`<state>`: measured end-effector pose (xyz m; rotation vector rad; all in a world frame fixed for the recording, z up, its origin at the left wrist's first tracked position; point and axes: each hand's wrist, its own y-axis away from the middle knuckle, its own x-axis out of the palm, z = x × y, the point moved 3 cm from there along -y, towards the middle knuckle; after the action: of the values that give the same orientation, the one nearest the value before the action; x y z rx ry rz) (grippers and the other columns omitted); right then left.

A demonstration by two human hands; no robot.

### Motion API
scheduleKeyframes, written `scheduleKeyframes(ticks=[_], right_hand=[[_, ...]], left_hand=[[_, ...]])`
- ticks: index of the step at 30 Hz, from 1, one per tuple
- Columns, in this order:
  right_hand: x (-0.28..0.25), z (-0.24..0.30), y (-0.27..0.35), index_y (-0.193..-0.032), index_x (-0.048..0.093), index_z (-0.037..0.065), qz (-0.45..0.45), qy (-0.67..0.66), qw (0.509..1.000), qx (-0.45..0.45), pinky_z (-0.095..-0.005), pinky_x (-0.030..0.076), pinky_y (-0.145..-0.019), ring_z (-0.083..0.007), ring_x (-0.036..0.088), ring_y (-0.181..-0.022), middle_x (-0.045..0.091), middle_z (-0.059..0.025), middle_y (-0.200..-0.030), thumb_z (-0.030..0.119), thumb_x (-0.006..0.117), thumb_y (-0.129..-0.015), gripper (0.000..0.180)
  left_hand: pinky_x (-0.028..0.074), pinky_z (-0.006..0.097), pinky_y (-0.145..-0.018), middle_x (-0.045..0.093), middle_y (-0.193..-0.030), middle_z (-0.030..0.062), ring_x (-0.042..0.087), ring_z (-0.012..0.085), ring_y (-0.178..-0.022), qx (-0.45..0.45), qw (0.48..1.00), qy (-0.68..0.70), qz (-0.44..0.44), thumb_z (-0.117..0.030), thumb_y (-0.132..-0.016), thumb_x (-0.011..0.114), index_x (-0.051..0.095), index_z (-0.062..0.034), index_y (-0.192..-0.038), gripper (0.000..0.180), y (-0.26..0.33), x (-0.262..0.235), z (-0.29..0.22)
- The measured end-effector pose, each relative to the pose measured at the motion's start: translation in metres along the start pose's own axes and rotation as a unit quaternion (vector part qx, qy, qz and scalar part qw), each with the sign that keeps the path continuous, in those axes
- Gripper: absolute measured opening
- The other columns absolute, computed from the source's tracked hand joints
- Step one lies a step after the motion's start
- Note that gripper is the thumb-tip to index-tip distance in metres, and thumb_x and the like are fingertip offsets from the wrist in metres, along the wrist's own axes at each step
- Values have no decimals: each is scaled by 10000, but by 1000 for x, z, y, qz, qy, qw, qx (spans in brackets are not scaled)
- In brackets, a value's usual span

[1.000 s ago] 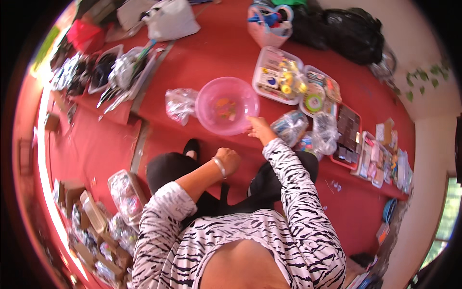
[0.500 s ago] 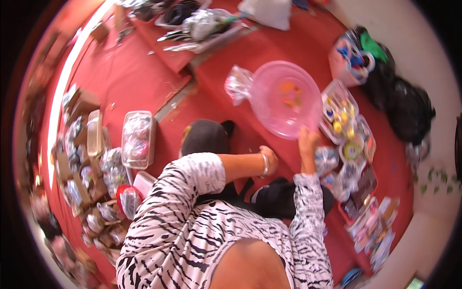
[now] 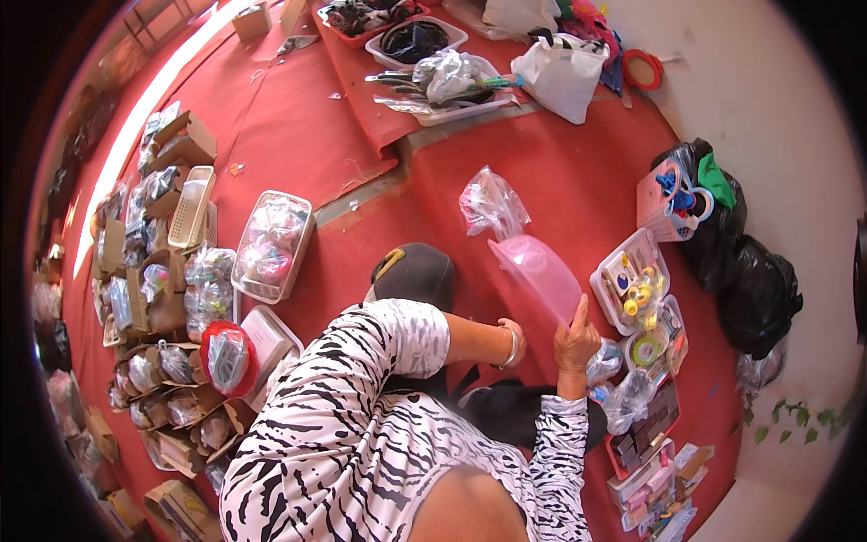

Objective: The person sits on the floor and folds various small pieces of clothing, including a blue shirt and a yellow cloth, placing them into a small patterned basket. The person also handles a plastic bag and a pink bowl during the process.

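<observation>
Pink bowl: tilted on its edge on the red floor cloth, just above both hands.
Right hand: fingers closed on the lower rim of the bowl, one pointing up against it.
Left hand: curled near the same rim; if it touches, I cannot tell.
Clear bag: touching the bowl's far edge.
Tray: right of the bowl, with small coloured goods.
Black bags: further right, by the wall.
</observation>
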<state>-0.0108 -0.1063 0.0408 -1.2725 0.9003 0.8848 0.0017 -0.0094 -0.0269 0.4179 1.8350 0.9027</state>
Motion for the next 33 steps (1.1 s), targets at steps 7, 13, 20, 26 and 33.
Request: scheduleKeyframes(ticks=[7,13,20,26,33], right_hand=[[76,-109,34,-891,566,-32,50,-240,886,393,-430,449,-472,-335,573,-508,583,-200,-578,191,578,-737,272],[163,-111,97,-947,534,78,126,-608,399,675,-322,434,-429,-187,501,-470,579,-86,-676,345,576,-827,296],[198,-37,139,-1146,448,-15,183,-746,276,578,-429,487,-808,-298,567,-928,557,-173,-1036,421,448,-911,495],[185,-30,143,-1147,498,-14,172,-709,482,484,-398,449,-877,-314,562,-986,584,-175,-1085,450,233,-940,572],[209,-62,162,-1207,415,-24,140,-808,273,503,-428,444,-899,-317,534,-1051,533,-196,-1153,511,433,-876,629]], left_hand=[[419,481,-905,581,-1211,23,538,246,-1121,-2,1000,2,-4,-321,-719,707,598,-175,-1178,493,-45,21,0],[396,520,-910,550,-1251,18,516,257,-1144,2,999,31,34,-329,-763,658,546,-167,-1238,514,-47,14,0],[377,545,-903,529,-1269,28,490,287,-1165,1,1000,7,31,-349,-763,665,410,-183,-1353,664,-42,17,-3],[388,533,-884,558,-1223,25,502,285,-1139,-17,1000,-2,22,-387,-741,682,531,-176,-1253,573,-34,11,-8],[430,470,-834,616,-1120,-59,556,156,-1081,-21,999,-6,-31,-347,-792,619,637,-206,-1114,353,-35,-4,-19]])
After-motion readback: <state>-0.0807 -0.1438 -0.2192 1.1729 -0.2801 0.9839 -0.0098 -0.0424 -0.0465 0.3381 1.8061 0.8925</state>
